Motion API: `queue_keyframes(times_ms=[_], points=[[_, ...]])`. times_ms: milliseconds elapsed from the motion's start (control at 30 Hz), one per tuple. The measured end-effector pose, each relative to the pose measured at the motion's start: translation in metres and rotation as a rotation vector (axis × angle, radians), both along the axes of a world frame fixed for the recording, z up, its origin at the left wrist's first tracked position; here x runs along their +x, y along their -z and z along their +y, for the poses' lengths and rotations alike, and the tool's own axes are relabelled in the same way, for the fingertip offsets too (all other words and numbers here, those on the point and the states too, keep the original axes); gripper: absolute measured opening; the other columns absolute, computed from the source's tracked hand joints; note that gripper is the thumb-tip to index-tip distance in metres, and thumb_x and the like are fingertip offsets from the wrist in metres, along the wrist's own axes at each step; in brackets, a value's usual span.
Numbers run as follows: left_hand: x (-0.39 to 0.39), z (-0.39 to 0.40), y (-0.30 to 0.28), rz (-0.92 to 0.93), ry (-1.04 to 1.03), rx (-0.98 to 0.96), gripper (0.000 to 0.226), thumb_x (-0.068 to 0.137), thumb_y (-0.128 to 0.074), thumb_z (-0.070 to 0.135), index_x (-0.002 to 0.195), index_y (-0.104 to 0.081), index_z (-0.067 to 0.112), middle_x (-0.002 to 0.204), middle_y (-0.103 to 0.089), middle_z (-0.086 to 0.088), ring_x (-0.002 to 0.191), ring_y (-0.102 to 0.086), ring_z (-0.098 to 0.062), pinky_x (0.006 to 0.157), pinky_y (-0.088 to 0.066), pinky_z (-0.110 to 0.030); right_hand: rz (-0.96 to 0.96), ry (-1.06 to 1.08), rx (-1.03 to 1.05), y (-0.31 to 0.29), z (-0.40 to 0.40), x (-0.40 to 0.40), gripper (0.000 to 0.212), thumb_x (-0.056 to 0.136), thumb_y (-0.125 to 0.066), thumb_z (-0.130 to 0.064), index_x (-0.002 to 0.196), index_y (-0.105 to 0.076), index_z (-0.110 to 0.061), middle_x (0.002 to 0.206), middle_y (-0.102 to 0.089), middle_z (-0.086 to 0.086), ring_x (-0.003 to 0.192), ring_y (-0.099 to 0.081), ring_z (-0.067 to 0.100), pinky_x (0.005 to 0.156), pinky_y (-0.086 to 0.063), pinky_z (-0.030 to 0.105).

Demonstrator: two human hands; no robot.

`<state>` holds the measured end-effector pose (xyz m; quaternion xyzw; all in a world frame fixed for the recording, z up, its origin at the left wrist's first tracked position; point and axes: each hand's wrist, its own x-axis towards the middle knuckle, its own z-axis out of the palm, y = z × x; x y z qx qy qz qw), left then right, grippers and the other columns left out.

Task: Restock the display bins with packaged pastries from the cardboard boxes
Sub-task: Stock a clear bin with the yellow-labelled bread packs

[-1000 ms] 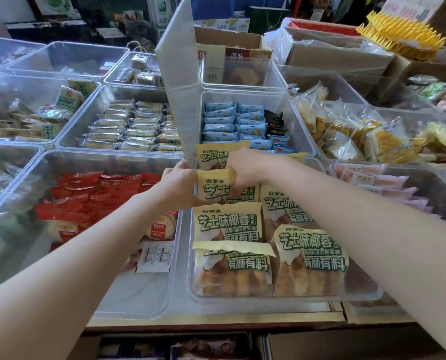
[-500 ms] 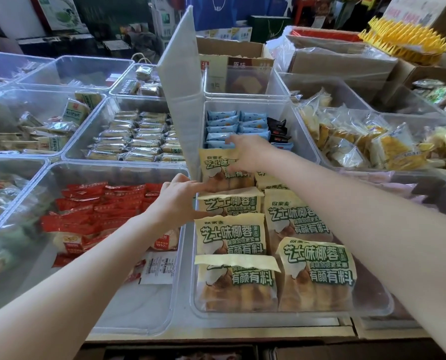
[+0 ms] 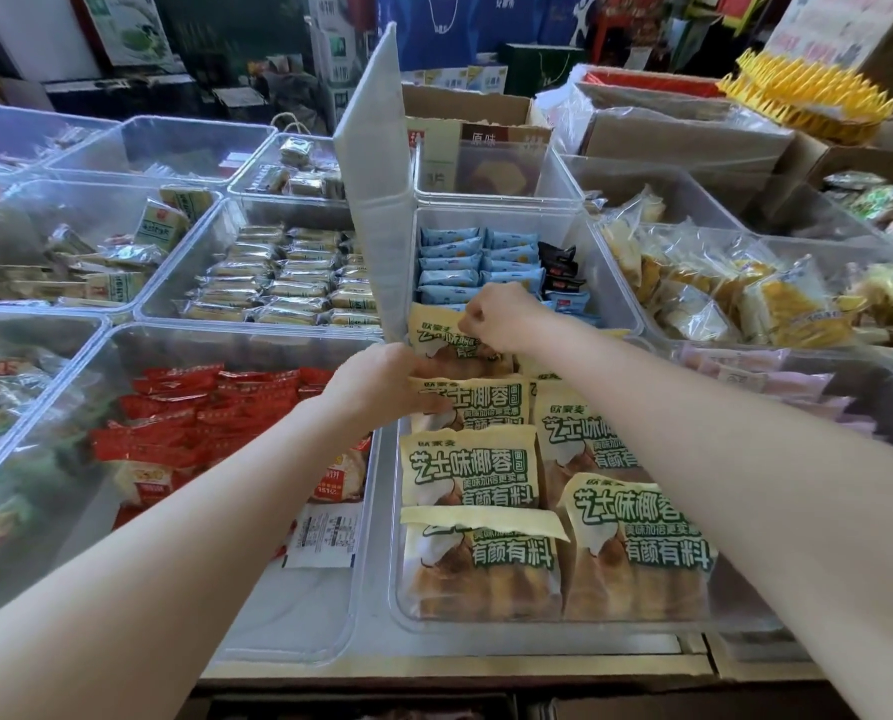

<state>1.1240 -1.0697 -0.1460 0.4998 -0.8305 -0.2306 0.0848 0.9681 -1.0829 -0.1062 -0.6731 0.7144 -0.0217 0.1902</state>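
A clear display bin (image 3: pixel 382 589) in front of me holds two rows of yellow pastry packs with green print (image 3: pixel 470 470). My right hand (image 3: pixel 501 317) pinches the top edge of the rearmost yellow pack (image 3: pixel 434 337) at the bin's far end. My left hand (image 3: pixel 382 381) lies on the second pack from the back (image 3: pixel 486 402) in the left row, with the fingers over its upper left corner. Both forearms reach in from the bottom of the view.
An upright white lid (image 3: pixel 376 200) stands just behind my hands. Blue snack packs (image 3: pixel 465 262) fill the bin beyond it. Red packs (image 3: pixel 210 407) lie in the left bin. Cardboard boxes (image 3: pixel 683 132) and bread bags (image 3: pixel 719 298) sit to the right.
The rear yellow pack went from held up between both hands down into the back of the bin. My right hand moved farther back with it; my left hand shifted onto the pack in front.
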Motion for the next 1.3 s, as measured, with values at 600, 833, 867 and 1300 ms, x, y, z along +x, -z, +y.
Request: queue_keyframes(times_ms=[600, 833, 867, 1300], points=[[-0.003, -0.011, -0.014, -0.153, 0.175, 0.085, 0.036, 0.088, -0.06, 0.035, 0.121, -0.062, 0.021, 0.111, -0.066, -0.001, 0.102, -0.06, -0.019, 0.089, -0.049, -0.031, -0.157, 0.111, -0.052, -0.002, -0.005, -0.008, 0.031, 0.101, -0.038, -0.016, 0.117, -0.059, 0.0, 0.116, -0.06, 0.016, 0.1, -0.062, 0.031, 0.086, -0.05, 0.032], [0.015, 0.001, -0.026, 0.096, 0.089, 0.071, 0.024, 0.084, -0.067, 0.022, 0.107, -0.07, 0.016, 0.102, -0.071, -0.001, 0.092, -0.066, -0.013, 0.087, -0.052, -0.027, -0.443, -0.033, -0.147, -0.053, 0.029, -0.011, 0.033, 0.096, -0.047, -0.037, 0.105, -0.06, -0.008, 0.102, -0.066, 0.008, 0.076, -0.07, 0.019, 0.075, -0.058, 0.034], [0.017, 0.003, -0.029, 0.106, 0.091, 0.052, 0.023, 0.084, -0.066, 0.02, 0.106, -0.07, 0.014, 0.1, -0.071, -0.002, 0.09, -0.066, -0.013, 0.085, -0.052, -0.025, -0.388, -0.093, -0.046, -0.055, 0.038, -0.011, 0.038, 0.094, -0.047, -0.044, 0.104, -0.06, -0.01, 0.101, -0.065, 0.004, 0.08, -0.069, 0.017, 0.075, -0.057, 0.032], [0.007, 0.011, -0.013, -0.082, 0.077, 0.06, 0.043, 0.078, -0.07, 0.009, 0.12, -0.059, 0.013, 0.118, -0.063, 0.0, 0.106, -0.059, -0.017, 0.093, -0.046, -0.026, 0.08, -0.22, 0.067, -0.027, 0.045, -0.019, 0.027, 0.096, -0.051, -0.031, 0.096, -0.069, -0.01, 0.091, -0.063, 0.003, 0.08, -0.058, 0.019, 0.069, -0.045, 0.026]])
